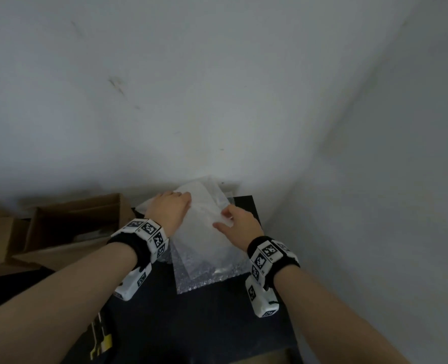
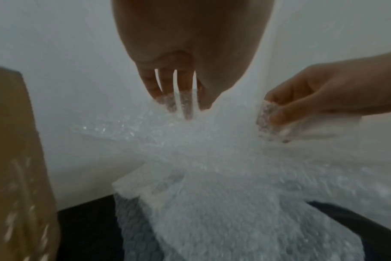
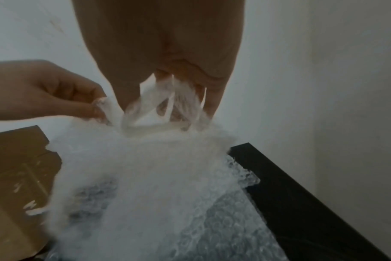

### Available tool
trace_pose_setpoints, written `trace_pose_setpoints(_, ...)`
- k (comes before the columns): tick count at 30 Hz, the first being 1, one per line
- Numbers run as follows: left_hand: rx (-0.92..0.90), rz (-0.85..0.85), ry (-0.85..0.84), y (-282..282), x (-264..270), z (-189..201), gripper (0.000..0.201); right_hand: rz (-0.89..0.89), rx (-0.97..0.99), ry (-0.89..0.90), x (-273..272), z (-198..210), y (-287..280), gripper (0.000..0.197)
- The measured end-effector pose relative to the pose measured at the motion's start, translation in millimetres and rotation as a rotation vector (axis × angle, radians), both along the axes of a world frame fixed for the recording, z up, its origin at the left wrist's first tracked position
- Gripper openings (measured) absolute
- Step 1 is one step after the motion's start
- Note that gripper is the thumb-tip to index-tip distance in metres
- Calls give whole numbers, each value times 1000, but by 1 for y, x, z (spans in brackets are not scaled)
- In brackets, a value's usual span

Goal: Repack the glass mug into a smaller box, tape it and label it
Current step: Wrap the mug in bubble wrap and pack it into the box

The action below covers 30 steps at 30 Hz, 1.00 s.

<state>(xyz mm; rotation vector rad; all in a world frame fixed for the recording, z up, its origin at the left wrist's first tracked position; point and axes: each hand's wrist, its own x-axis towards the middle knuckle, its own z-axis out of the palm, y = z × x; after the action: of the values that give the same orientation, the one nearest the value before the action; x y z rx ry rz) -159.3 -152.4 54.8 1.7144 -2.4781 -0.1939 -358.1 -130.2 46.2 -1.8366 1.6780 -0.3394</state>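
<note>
At the desk's [image 1: 217, 324] far right corner, both hands, left hand [image 1: 169, 210] and right hand [image 1: 237, 223], are pinching the bubble wrap [image 1: 207, 248], which is best spread flat and taut.

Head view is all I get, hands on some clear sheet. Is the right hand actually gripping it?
Observer: Yes. In the right wrist view the right hand has the bubble wrap bunched between its fingers.
Operator: And the left hand?
Observer: The left hand has its fingertips behind the wrap's top edge, showing through it.
Operator: Is the sheet lifted or flat?
Observer: Its top is raised off the black table; the lower part lies on it.
Operator: Any mug inside?
Observer: None is visible in any view.
</note>
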Motion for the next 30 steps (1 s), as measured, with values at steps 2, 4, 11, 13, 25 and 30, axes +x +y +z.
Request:
trace_pose_setpoints(2,-17,-20,25,-1,-3,7,22,0,-21,36,-1,3,0,34)
trace_pose_setpoints(4,-29,-28,57,-1,-4,16,23,-39,-41,44,-4,7,-3,25)
trace_pose_setpoints(11,-99,64,161,3,0,64,22,-109,-134,1,-12,46,-13,27)
trace_pose_setpoints(13,-128,80,173,3,3,80,22,-132,-131,-54,-10,57,-18,20)
trace_pose_setpoints(25,-131,165,298,34,90,117,25,-319,-128,-685,94,97,-21,18)
trace_pose_setpoints(30,-99,261,442,58,136,109,25,-231,-37,-768,152,99,-7,14)
